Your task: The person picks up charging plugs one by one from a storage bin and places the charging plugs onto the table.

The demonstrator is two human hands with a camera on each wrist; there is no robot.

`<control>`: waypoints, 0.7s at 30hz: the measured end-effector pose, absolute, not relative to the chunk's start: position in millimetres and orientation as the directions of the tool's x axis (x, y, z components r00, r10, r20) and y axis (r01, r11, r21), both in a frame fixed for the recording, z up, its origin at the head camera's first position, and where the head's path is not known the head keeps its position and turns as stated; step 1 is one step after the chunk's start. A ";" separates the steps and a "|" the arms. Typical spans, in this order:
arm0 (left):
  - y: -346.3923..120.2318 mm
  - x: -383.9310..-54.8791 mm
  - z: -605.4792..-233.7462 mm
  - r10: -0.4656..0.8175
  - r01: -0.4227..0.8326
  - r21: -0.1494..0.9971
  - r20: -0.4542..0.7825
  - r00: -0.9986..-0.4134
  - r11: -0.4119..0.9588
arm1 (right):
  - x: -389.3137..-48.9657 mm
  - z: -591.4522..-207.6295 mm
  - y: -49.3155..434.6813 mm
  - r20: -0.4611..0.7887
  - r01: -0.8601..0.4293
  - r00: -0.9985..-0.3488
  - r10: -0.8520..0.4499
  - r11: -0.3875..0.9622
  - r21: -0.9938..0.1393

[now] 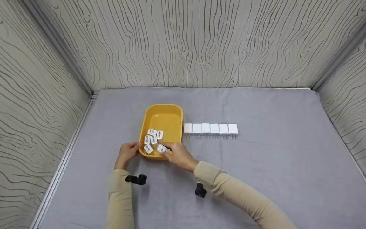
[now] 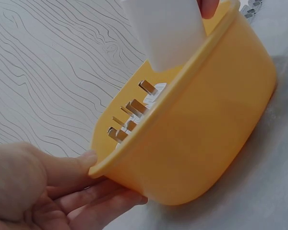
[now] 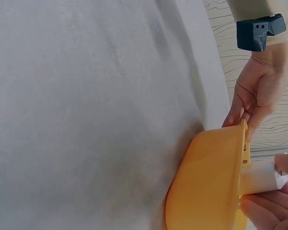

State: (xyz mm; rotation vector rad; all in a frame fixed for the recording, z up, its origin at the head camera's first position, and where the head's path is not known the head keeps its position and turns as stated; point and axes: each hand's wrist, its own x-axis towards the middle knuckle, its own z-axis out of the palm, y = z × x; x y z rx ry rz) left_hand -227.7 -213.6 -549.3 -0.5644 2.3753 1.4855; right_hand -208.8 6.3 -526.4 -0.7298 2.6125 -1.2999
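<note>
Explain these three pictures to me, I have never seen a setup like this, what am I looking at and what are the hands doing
No machine here: a person works with two bare hands, wearing three cameras. One picture looks down from the head; the other two come from small black cameras strapped on each wrist.

On the grey cloth-covered table stands a yellow oval plastic tub with several small white plug adapters inside, metal prongs up. To its right, six more white adapters stand in a row.

The left hand holds the tub's near rim, thumb over the edge. The right hand pinches one white adapter at the tub's near end.
</note>
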 end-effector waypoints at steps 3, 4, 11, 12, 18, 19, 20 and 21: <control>-213.4 -228.2 -549.5 -0.178 -0.473 0.790 -0.439 -0.880 0.390 | -206.9 -524.6 8.8 0.105 -0.381 -0.868 -0.485 0.515 -0.768; -213.3 -228.3 -549.4 -0.177 -0.472 0.791 -0.438 -0.881 0.390 | -206.1 -524.2 9.9 0.106 -0.385 -0.867 -0.487 0.520 -0.762; -214.4 -227.3 -550.8 -0.164 -0.434 0.810 -0.403 -0.900 0.393 | -202.8 -524.2 17.8 0.149 -0.435 -0.858 -0.492 0.541 -0.720; -214.5 -226.9 -550.7 -0.163 -0.426 0.815 -0.394 -0.904 0.392 | -202.5 -524.7 18.7 0.156 -0.440 -0.856 -0.492 0.537 -0.720; -215.3 -226.6 -551.9 -0.158 -0.402 0.831 -0.370 -0.915 0.384 | -202.8 -528.0 24.9 0.207 -0.475 -0.852 -0.481 0.545 -0.691; -215.4 -226.6 -552.0 -0.158 -0.402 0.831 -0.370 -0.915 0.385 | -203.2 -528.3 26.1 0.216 -0.478 -0.854 -0.474 0.547 -0.687; -215.5 -226.7 -551.9 -0.155 -0.401 0.831 -0.370 -0.916 0.386 | -203.7 -528.5 27.4 0.228 -0.480 -0.855 -0.466 0.546 -0.687; -215.5 -226.8 -551.8 -0.156 -0.404 0.830 -0.372 -0.915 0.385 | -204.3 -528.6 28.8 0.236 -0.478 -0.858 -0.457 0.541 -0.692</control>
